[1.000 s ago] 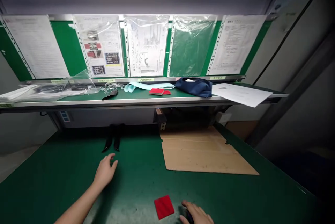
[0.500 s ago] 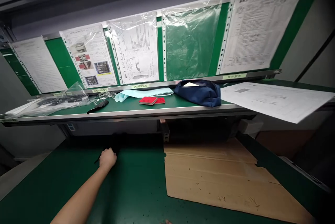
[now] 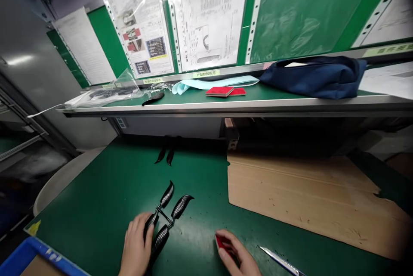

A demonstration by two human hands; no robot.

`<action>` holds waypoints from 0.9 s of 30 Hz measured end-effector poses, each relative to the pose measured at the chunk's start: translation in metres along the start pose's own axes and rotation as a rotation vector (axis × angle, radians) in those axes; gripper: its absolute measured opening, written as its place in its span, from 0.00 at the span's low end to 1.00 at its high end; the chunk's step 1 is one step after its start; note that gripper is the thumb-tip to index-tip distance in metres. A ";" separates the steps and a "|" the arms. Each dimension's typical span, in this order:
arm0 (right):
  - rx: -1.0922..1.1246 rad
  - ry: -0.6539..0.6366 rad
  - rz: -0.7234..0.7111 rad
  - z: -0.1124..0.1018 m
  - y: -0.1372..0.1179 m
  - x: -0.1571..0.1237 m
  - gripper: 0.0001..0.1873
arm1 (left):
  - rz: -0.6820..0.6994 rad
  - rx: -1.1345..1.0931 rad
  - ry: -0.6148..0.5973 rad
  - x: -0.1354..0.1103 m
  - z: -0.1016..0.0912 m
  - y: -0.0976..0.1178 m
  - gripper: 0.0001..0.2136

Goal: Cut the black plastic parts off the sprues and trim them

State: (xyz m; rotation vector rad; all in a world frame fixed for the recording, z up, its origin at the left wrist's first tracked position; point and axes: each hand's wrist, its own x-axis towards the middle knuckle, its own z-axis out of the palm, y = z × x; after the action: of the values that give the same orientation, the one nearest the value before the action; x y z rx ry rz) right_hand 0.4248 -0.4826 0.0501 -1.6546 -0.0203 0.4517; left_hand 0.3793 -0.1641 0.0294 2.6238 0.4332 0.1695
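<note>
Gripping a black moulded part (image 3: 167, 195) in my left hand (image 3: 135, 246), with the fingers (image 3: 142, 229) curled closed over its near end. The part sits on the green mat of the table (image 3: 80, 207), just in front of me. It has four glossy, finely grooved, leaf-shaped lobes in two pairs, joined at the centre by a thin metal frame (image 3: 163, 215). The two far lobes spread apart in a V; the near two run back toward my left hand, one partly hidden by it.

My right hand (image 3: 234, 252) is apart from the part, with bare green mat between. Its fingers (image 3: 227, 238) are bent inward and closed on a red pad (image 3: 218, 241), which shows only at one edge. How firmly they hold it, I cannot tell.

A craft knife blade (image 3: 279, 261) lies just beside my right hand. A cardboard sheet (image 3: 309, 203) lies on the table to the right. Two more black pieces (image 3: 165, 154) sit at the far table edge, below the shelf (image 3: 226, 106). On the shelf are a navy pouch (image 3: 312, 78), red pads (image 3: 224, 91), a pale blue strip (image 3: 213, 84) and a plastic bag (image 3: 106, 94). A blue bin (image 3: 32, 256) shows at lower left.
</note>
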 end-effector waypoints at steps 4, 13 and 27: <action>0.548 0.021 0.225 0.003 -0.006 -0.025 0.28 | -0.098 0.055 -0.037 0.047 -0.007 0.011 0.24; 1.043 -0.124 0.318 -0.017 0.003 -0.054 0.28 | -0.078 0.020 -0.267 0.084 0.020 0.052 0.14; 0.816 -0.011 0.072 -0.018 -0.028 -0.081 0.20 | 0.049 -1.155 -0.357 -0.018 -0.043 0.129 0.18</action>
State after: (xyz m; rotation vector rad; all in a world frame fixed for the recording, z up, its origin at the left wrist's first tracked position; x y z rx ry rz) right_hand 0.3625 -0.5179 0.1006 -0.8516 0.1935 0.4437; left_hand 0.3892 -0.2601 0.1276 1.4764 0.0766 -0.0405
